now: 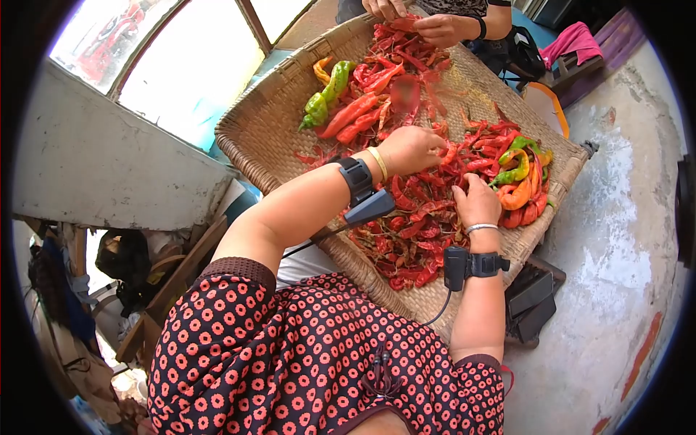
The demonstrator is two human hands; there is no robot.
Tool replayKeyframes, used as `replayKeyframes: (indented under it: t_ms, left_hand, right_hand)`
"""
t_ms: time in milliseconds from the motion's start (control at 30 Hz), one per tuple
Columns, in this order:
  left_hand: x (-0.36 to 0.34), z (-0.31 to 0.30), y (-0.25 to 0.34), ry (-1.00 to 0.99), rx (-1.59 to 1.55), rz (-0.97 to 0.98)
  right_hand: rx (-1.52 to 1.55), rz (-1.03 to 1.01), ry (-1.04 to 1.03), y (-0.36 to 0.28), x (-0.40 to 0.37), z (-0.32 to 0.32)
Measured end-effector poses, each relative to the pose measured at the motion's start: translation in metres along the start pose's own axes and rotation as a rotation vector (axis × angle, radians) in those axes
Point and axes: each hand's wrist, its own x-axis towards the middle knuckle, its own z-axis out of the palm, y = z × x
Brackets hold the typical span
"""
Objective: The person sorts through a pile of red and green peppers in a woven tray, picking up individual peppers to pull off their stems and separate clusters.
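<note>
My left hand (412, 150) reaches across the middle of a woven basket tray (250, 138). Its fingers are curled together, with a red chili pepper (450, 152) at their tips. Below and to the right, my right hand (478, 203) rests at the edge of the pile of dried red chilies (417, 239), thumb and fingers slightly apart. I see nothing held in it, though its fingertips partly blend into the peppers. Right beside it lies a cluster of fresher orange and green peppers (516, 174). Large red peppers (355, 116) and a green pepper (328, 94) lie farther up the tray.
Across the tray, another person's hands (435, 27) handle red chilies at the far edge. A window (196, 58) is at the upper left. The plastered wall (616, 239) runs along the right, near a black box (533, 301). A pink cloth (573, 43) hangs at the upper right.
</note>
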Motion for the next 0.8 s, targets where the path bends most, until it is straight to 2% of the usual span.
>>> replayKeyframes:
  t_ms: [67, 200, 267, 467, 600, 667, 700, 733, 767, 800]
  left_hand:
    - [-0.004, 0.008, -0.001, -0.129, 0.126, 0.034]
    - [-0.007, 0.011, -0.006, -0.212, 0.195, 0.083]
    - [-0.004, 0.004, -0.003, -0.366, 0.224, -0.01]
    - [-0.005, -0.001, -0.006, -0.348, 0.161, 0.006]
    - [-0.007, -0.002, -0.006, -0.325, 0.11, 0.034]
    - [-0.006, -0.002, -0.006, -0.266, 0.001, 0.046]
    - [-0.005, -0.001, -0.004, -0.263, 0.002, 0.046]
    - [-0.004, 0.0, -0.002, -0.235, -0.127, 0.012]
    - [-0.003, 0.001, 0.0, -0.206, -0.256, -0.022]
    - [-0.002, 0.0, 0.003, -0.204, -0.255, -0.025]
  right_hand:
    - [-0.128, 0.149, -0.206, -0.007, 0.002, -0.005]
    - [-0.189, 0.185, -0.264, -0.01, 0.003, -0.007]
    - [-0.213, 0.176, -0.273, -0.01, 0.002, -0.004]
    - [-0.201, 0.249, -0.324, -0.008, 0.006, -0.004]
    - [-0.174, 0.239, -0.269, 0.001, 0.006, 0.003]
    - [-0.098, 0.301, -0.197, 0.0, 0.007, -0.003]
    - [-0.003, 0.261, -0.078, -0.001, 0.004, -0.006]
    - [-0.004, 0.257, -0.078, -0.002, 0.002, -0.009]
    - [0.205, 0.168, -0.034, -0.004, 0.001, -0.011]
    - [0.414, 0.079, 0.009, -0.007, 0.0, -0.013]
